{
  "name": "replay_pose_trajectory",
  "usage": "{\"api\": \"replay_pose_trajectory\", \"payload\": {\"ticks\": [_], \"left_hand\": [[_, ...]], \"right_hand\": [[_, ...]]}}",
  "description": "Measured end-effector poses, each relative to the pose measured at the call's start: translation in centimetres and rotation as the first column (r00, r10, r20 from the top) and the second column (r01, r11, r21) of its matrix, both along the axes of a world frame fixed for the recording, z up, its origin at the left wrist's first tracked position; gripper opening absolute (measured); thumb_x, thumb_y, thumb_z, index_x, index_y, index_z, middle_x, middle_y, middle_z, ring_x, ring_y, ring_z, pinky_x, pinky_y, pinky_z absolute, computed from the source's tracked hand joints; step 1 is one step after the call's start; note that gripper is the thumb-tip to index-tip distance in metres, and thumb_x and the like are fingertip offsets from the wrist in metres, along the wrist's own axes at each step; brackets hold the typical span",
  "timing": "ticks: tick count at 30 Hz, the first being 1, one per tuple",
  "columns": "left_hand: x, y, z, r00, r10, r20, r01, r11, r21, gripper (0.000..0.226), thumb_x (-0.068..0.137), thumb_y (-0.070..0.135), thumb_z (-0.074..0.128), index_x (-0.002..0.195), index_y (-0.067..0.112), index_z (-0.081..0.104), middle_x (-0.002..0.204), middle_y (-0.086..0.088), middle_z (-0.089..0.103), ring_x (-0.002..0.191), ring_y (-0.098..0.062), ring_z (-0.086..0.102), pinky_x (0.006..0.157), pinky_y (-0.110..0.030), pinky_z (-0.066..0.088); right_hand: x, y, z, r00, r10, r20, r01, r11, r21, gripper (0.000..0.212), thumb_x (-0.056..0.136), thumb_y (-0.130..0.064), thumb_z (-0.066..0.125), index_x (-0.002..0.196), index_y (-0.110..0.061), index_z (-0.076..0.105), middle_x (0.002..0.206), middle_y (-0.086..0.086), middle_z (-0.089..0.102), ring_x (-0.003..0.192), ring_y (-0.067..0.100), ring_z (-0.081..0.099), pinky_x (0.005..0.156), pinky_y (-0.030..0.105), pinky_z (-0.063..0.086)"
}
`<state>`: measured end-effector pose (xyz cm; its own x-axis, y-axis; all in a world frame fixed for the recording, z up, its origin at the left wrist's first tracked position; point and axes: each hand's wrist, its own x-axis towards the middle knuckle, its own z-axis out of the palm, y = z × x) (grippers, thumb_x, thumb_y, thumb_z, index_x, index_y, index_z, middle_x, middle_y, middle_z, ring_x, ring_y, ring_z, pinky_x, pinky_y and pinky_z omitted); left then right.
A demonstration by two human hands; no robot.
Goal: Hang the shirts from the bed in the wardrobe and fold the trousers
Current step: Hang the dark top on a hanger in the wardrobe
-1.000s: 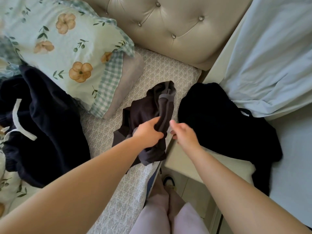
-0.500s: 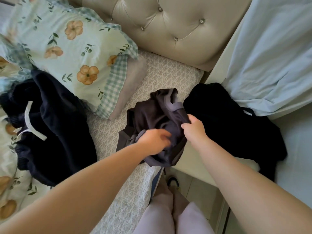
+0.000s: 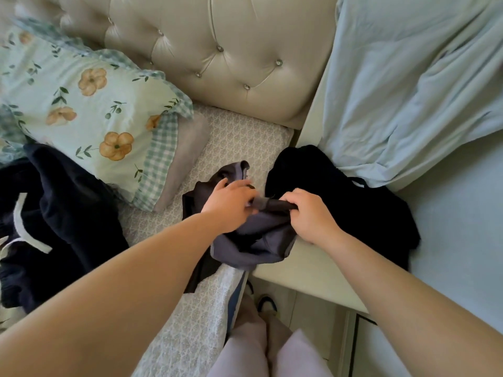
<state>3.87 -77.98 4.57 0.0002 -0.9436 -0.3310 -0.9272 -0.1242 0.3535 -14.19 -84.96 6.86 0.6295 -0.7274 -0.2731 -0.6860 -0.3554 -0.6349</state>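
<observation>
Through the head camera I look down at the right edge of the bed, whose mattress wears a pale sheet with a small grey pattern. The dark grey garment lies bunched on that edge, partly on the sheet, partly spilling over the side and onto the cream ledge that sits right against the bed. My left hand has its fingers curled into the garment's upper folds, and my right hand is fisted round a rolled strip of the same cloth, so the band is stretched short between the two. Whether this piece is a shirt or trousers I cannot tell. Further right on the ledge lies a black garment, just beside my right hand and touching the light blue cloth that drapes down from the top right corner. At the head of the bed stands a beige tufted headboard with shiny buttons. A floral pillow with a green checked border leans against it on the left. Below the pillow, toward the bed's left edge, a navy garment with a white drawstring lies crumpled. At the bottom, between bed and ledge, I see pale tiled floor, a slipper, and legs in light trousers.
</observation>
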Motion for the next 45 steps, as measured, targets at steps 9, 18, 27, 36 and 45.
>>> {"api": "replay_pose_trajectory", "payload": {"ticks": [9, 18, 27, 36, 45], "left_hand": [[-3.6, -1.4, 6.3, 0.99, 0.141, -0.003, -0.137, 0.96, -0.244, 0.012, 0.091, 0.028, 0.05, 0.101, 0.024, 0.055, 0.065, 0.01, 0.046, 0.062, -0.02, 0.05, 0.049, -0.029, 0.027], [-5.6, -0.3, 12.2, 0.968, 0.197, -0.154, -0.235, 0.928, -0.288, 0.014, 0.087, 0.039, 0.06, 0.098, 0.032, 0.056, 0.078, 0.01, 0.058, 0.072, -0.014, 0.052, 0.06, -0.028, 0.036], [-3.3, 3.0, 16.7, 0.925, 0.266, -0.271, -0.263, 0.963, 0.048, 0.032, 0.091, 0.042, 0.057, 0.085, 0.011, 0.059, 0.075, -0.001, 0.06, 0.076, -0.02, 0.057, 0.073, -0.033, 0.041], [-3.1, 9.1, 15.9, 0.72, 0.4, -0.567, -0.268, 0.914, 0.303, 0.046, 0.07, 0.059, 0.067, 0.101, 0.025, 0.069, 0.103, 0.005, 0.072, 0.101, -0.014, 0.066, 0.095, -0.03, 0.047], [-8.1, 12.5, 22.5, 0.528, 0.378, -0.761, -0.602, 0.798, -0.021, 0.031, 0.094, 0.051, 0.046, 0.087, 0.025, 0.061, 0.076, 0.016, 0.058, 0.06, 0.009, 0.057, 0.051, -0.005, 0.04]], "right_hand": [[-1.6, -1.0, 4.2, 0.993, 0.016, 0.115, -0.029, 0.993, 0.114, 0.015, 0.08, -0.036, 0.07, 0.089, -0.027, 0.062, 0.083, -0.01, 0.061, 0.08, 0.005, 0.057, 0.069, 0.017, 0.044], [-2.4, -2.3, 9.7, 0.963, -0.028, 0.268, 0.01, 0.998, 0.068, 0.017, 0.094, -0.019, 0.053, 0.08, -0.009, 0.053, 0.064, -0.006, 0.045, 0.059, 0.004, 0.04, 0.056, 0.018, 0.031], [-5.3, -3.5, 18.6, 0.922, 0.001, 0.386, 0.102, 0.964, -0.246, 0.01, 0.095, -0.014, 0.05, 0.093, -0.007, 0.056, 0.073, -0.009, 0.049, 0.069, 0.004, 0.045, 0.062, 0.001, 0.031], [-10.7, -0.1, 21.0, 0.916, -0.241, 0.322, 0.321, 0.92, -0.225, 0.018, 0.099, -0.023, 0.044, 0.099, -0.008, 0.054, 0.093, 0.009, 0.055, 0.086, 0.021, 0.05, 0.067, 0.026, 0.029], [-18.2, 9.8, 25.3, 0.877, -0.351, 0.328, 0.395, 0.916, -0.075, 0.013, 0.097, -0.023, 0.048, 0.099, -0.018, 0.06, 0.095, 0.0, 0.063, 0.093, 0.018, 0.058, 0.085, 0.032, 0.043]]}}
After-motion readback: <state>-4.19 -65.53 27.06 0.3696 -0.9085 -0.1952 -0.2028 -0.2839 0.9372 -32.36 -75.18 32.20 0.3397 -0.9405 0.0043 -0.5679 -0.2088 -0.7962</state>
